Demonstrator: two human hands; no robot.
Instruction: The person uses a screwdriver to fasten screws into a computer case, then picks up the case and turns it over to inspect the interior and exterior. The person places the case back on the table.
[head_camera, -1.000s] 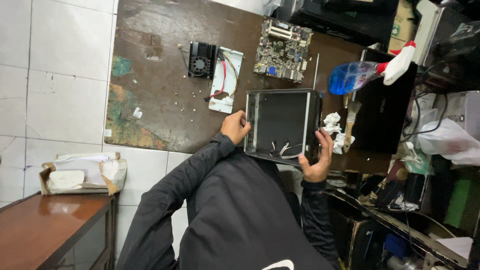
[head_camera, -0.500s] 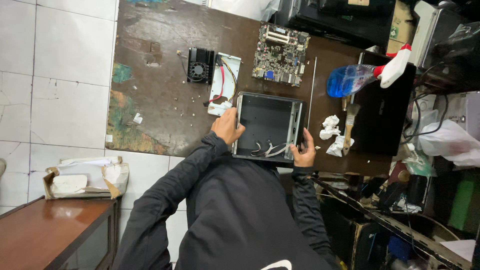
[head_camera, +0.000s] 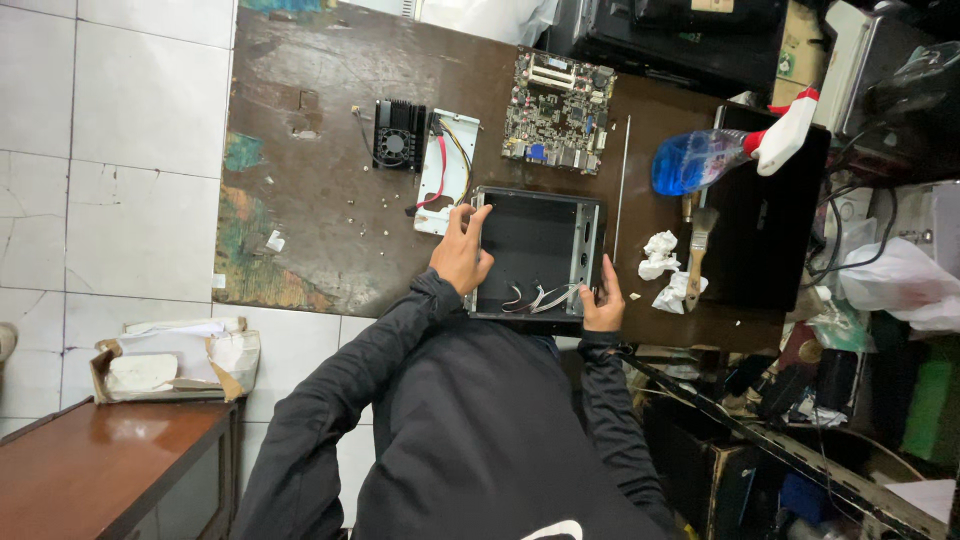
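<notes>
A small black open computer case (head_camera: 535, 240) lies on the worn brown table (head_camera: 300, 190), with loose flat cables inside its near edge. My left hand (head_camera: 460, 252) grips the case's left wall, fingers over the rim. My right hand (head_camera: 603, 300) holds the near right corner. Both sleeves are black. Just beyond the case sit a green circuit board (head_camera: 558, 112), a black cooling fan block (head_camera: 398, 135) and a white bracket with red and yellow wires (head_camera: 447, 170).
A blue spray bottle with a white and red trigger (head_camera: 725, 152), a paintbrush (head_camera: 698, 240) and crumpled white tissues (head_camera: 665, 270) lie right of the case. A thin metal rod (head_camera: 622, 190) lies alongside. Small screws dot the table. Cluttered shelves stand at right; a torn box (head_camera: 170, 358) lies at lower left.
The case has shifted left and lies flatter on the table. My left hand moved from its near left corner up onto the left wall. My right hand keeps its hold.
</notes>
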